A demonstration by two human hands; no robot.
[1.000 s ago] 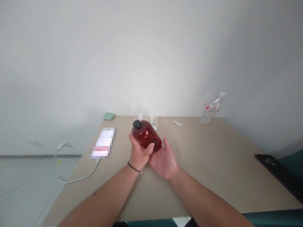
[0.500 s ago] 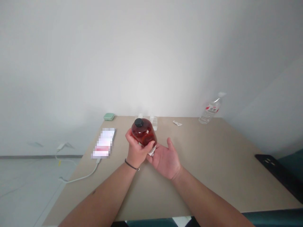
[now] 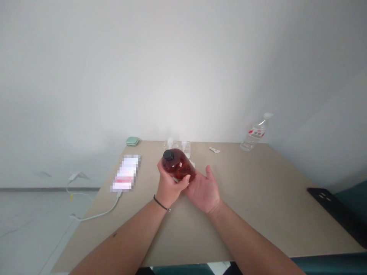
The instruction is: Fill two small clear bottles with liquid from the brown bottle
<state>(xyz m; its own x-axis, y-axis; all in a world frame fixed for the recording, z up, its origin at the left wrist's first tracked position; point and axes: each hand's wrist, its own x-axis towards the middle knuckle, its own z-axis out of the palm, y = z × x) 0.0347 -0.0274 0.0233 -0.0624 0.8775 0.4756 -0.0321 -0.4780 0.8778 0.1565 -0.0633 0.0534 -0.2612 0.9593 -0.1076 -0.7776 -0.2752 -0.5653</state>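
Note:
My left hand (image 3: 169, 187) is closed round a dark red, see-through bottle (image 3: 178, 165) with a black cap (image 3: 168, 155). The bottle is tilted, its cap pointing up and left. My right hand (image 3: 204, 190) is at the bottle's lower end, palm up and thumb spread. Its fingers curl behind the bottle and are mostly hidden. A bit of white, thin material (image 3: 192, 163), like tissue, shows at the bottle's far side where those fingers reach.
On the table (image 3: 252, 214) are a phone (image 3: 126, 173) with a white cable (image 3: 99, 216), a green case (image 3: 132, 141), clear containers (image 3: 187, 146), a small white scrap (image 3: 214, 150) and a clear plastic bottle (image 3: 254, 134). A black object (image 3: 335, 214) lies along the right edge.
The bottle and my left hand have shifted slightly right and down. My right fingers have moved further behind the bottle, and the white material shows at its far side instead of its base.

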